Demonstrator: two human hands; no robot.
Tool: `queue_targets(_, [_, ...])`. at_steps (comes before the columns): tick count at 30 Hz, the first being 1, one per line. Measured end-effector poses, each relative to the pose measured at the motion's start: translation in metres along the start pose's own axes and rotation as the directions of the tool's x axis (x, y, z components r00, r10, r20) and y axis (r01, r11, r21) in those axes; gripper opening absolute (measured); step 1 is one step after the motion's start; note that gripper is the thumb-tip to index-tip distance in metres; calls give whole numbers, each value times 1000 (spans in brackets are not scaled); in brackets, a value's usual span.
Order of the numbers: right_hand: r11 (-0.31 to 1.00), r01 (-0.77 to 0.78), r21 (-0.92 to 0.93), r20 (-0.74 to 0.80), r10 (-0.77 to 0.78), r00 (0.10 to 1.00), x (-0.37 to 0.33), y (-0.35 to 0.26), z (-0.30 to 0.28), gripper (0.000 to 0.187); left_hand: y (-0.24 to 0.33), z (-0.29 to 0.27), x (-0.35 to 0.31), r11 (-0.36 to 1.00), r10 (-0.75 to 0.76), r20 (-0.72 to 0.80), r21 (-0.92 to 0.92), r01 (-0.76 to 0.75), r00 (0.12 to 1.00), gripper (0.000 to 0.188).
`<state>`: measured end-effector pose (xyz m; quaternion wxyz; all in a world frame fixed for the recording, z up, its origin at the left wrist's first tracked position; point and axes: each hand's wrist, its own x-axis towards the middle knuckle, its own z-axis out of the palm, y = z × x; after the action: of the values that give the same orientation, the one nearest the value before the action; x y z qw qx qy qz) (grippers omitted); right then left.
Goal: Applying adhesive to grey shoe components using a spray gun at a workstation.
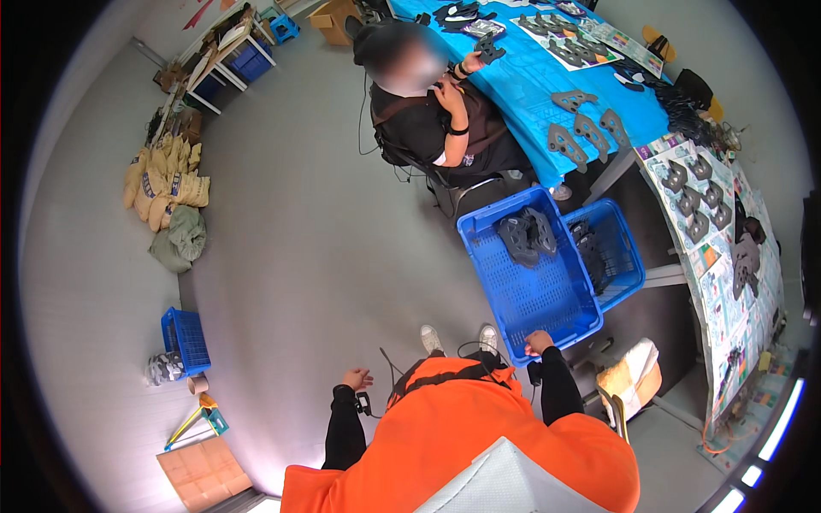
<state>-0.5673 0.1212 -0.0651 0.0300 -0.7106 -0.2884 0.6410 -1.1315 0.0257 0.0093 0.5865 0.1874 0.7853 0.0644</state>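
My right hand (539, 343) is closed at the near rim of a large blue plastic crate (484, 256), its fingers curled over that edge. Inside the crate, toward its far end, lie several dark grey moulded parts (526, 237). My left hand (357, 379) hangs free at my left side, fingers loosely stretched and nothing in them. A second blue crate (629, 256) stands against the right side of the first, with more dark parts (588, 256) in it.
A seated co-worker (428, 120) holds a dark part beside a blue-covered table (513, 103) bearing several grey parts. At right, another table (710, 282) carries more parts. A chair with a cloth (631, 380) stands near my right. Sacks (167, 179) lie along the left wall.
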Motion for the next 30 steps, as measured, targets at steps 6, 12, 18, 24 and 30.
queue_targets(6, [1000, 26, 5, 2, -26, 1000, 6, -2, -3, 21, 12, -5, 3, 1000, 14, 10, -2, -14, 1000, 32])
queue_targets(12, [1000, 28, -9, 25, -28, 999, -3, -6, 1, 27, 12, -9, 2, 1000, 5, 32, 19, -6, 999, 33])
queue_targets(18, [999, 31, 13, -18, -31, 999, -6, -3, 1, 22, 14, -9, -1, 1000, 0, 14, 20, -1, 1000, 33])
queue_targets(24, [999, 26, 45, -32, -25, 999, -5, 2, 1, 23, 19, -5, -3, 1000, 3, 15, 12, -3, 1000, 33])
queue_targets(30, [1000, -11, 21, 9, 11, 1000, -5, 7, -2, 25, 15, -1, -1, 1000, 6, 24, 8, -6, 1000, 33])
